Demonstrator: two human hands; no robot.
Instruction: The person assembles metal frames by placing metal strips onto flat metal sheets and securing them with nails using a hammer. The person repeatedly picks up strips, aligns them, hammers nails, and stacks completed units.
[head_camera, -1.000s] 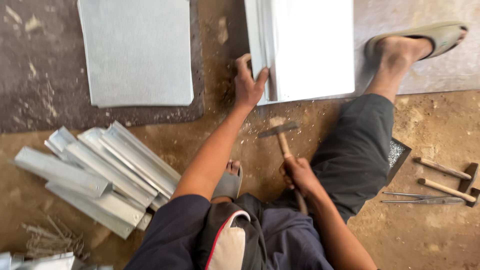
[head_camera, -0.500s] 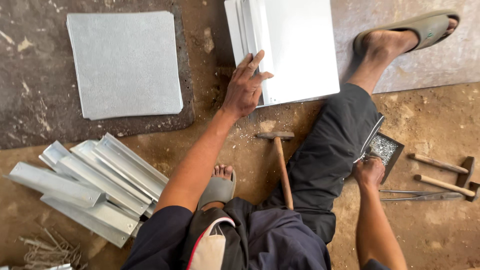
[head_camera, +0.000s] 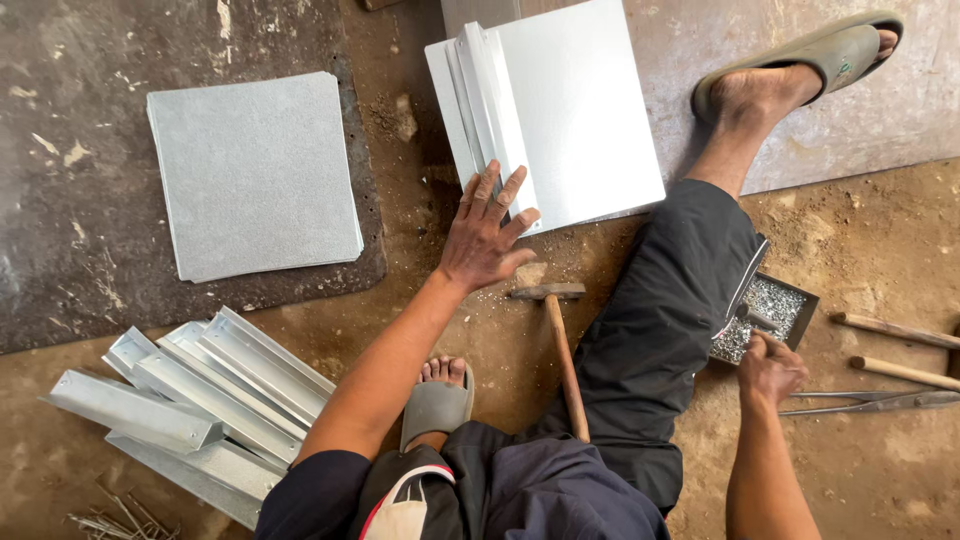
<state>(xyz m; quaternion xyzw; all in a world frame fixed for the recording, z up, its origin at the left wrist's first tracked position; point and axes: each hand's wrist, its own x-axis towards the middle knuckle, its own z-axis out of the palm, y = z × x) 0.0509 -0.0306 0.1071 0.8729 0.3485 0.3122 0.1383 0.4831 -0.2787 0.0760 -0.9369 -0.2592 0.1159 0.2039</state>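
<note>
Seated on the dirt floor (head_camera: 880, 470), legs spread, with sheet-metal work laid out ahead.

Just changed: hammer (head_camera: 560, 350) let go a second ago and now lying free on the floor between the legs, head far, wooden handle running near, no hand on it. Right hand (head_camera: 770, 370) gone from that handle to the small dark tray (head_camera: 795, 300) of tiny silvery fasteners at the right, just past the right knee; fingers curled down at the tray's near edge, apparently pinching among the pieces, though whether anything is actually gripped cannot be told. Judged from this: a pause in hammering to fetch a fresh fastener.

Left hand (head_camera: 485, 235) spread flat, fingers splayed, pressing on the near left edge of the folded metal sheets (head_camera: 580, 110) far centre, not gripping, only holding them down. Much the same hold as a moment ago.

Around: a flat square stack of grey sheets (head_camera: 255, 175) far left on a dark mat (head_camera: 70, 200); a heap of bent metal channels (head_camera: 190, 400) near left; a loose bundle of thin wires or nails (head_camera: 115, 520) at the near left corner. At the right edge, wooden tool handles (head_camera: 895, 350) and a long thin metal tool (head_camera: 880, 402) on the floor.

No packages, labels or signs readable anywhere; only a small mark on the grey sandal (head_camera: 820, 55) far right.
</note>
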